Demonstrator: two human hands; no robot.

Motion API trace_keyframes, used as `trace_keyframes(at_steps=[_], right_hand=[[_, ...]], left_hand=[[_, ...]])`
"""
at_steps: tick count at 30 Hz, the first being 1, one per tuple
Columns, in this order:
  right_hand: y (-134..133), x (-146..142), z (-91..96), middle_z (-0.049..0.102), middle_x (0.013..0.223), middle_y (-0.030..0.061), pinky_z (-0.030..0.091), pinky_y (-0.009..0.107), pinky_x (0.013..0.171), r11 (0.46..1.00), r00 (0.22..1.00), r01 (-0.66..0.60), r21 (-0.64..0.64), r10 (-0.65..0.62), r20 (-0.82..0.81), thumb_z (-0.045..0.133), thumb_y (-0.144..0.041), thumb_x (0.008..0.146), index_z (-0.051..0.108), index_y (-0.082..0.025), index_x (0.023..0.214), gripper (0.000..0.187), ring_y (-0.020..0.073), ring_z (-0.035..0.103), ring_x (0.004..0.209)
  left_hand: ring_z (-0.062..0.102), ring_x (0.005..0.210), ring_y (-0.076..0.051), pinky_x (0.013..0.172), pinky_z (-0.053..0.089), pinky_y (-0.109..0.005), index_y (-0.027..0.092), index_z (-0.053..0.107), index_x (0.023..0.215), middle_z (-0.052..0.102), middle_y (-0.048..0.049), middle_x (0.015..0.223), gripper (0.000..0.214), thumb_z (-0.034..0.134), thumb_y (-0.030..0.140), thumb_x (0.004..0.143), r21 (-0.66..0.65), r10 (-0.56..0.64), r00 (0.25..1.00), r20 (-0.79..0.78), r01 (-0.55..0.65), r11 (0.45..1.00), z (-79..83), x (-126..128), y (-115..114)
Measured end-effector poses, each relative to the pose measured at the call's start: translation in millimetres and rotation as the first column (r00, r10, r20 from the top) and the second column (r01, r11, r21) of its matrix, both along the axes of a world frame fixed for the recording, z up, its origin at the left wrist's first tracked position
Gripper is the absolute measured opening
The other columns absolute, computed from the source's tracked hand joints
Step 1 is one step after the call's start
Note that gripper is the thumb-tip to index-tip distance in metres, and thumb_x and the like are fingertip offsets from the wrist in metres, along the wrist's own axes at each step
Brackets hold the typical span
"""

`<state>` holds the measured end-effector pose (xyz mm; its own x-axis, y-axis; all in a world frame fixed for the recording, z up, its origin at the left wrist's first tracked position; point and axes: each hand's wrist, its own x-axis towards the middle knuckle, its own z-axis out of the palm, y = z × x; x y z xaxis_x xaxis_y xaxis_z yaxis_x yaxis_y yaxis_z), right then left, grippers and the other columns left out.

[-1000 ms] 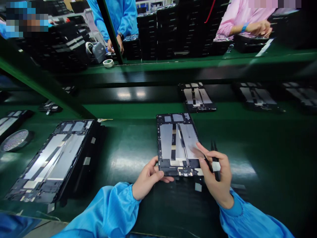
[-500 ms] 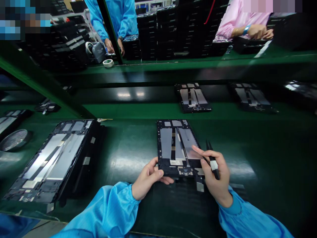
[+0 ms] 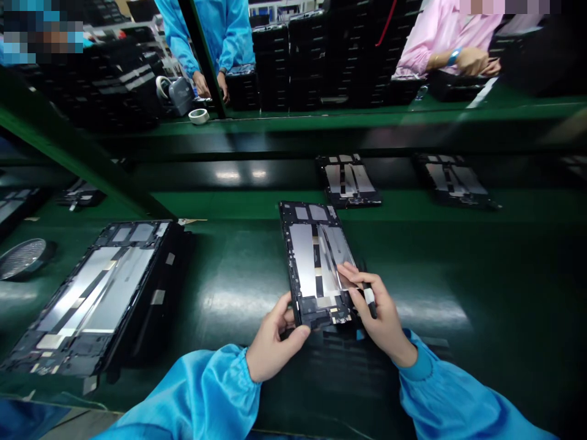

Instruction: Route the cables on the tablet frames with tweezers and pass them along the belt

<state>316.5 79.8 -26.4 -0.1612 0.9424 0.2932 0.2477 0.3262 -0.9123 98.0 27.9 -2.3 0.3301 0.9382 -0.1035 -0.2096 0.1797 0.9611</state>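
Note:
My left hand (image 3: 277,342) grips the lower left corner of an opened tablet (image 3: 303,253), thumb on top and fingers beneath. The tablet has a black frame, silver-grey panels and dark ribbon cables, and its left edge is tipped up off the bench. My right hand (image 3: 378,311) is closed around black tweezers (image 3: 369,299) with a white wrap; their tips are hidden behind the tablet. Fingertips of that hand also rest on the tablet's lower right side.
At left stands a stack of similar tablets (image 3: 98,293), beside a round metal dish (image 3: 22,260). Two more tablets lie farther back, one behind mine (image 3: 349,180) and one to the right (image 3: 454,180). A tape roll (image 3: 199,116) sits near a green post; two co-workers' hands work beyond.
The tablet has been raised, tilted and shifted left in my hands. My right hand moved left with it, and the tweezers' tips went out of sight. The tablets farther back slid slightly left.

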Motion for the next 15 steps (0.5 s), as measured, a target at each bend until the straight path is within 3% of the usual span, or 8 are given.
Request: trace_keyframes(at_steps=[8,15], right_hand=[[-1.1,2.8,-7.4,0.053,0.143,0.0145,0.036,0.055,0.113,0.993,0.993,-0.080,-0.088,0.072,-0.089,0.048,-0.028,0.101,0.051,-0.025,0.110,0.010,0.0281,0.046,0.137],[-0.9,3.9,-7.0,0.055,0.141,0.0148,0.037,0.054,0.113,0.996,0.994,-0.079,-0.046,0.075,-0.078,0.048,-0.024,0.100,0.051,-0.024,0.109,0.009,0.0272,0.045,0.137]], left_hand=[[0.066,0.105,-0.022,0.094,0.047,-0.030,0.017,0.041,0.140,0.071,-0.0082,0.114,0.051,0.057,0.032,0.093,0.123,0.036,0.986,-0.160,-0.016,0.992,5.1,-0.3,-0.9],[0.066,0.105,-0.020,0.093,0.047,-0.028,0.016,0.040,0.140,0.070,-0.0077,0.115,0.052,0.056,0.028,0.092,0.163,0.059,0.978,-0.202,-0.026,0.986,5.0,-0.6,-3.2]])
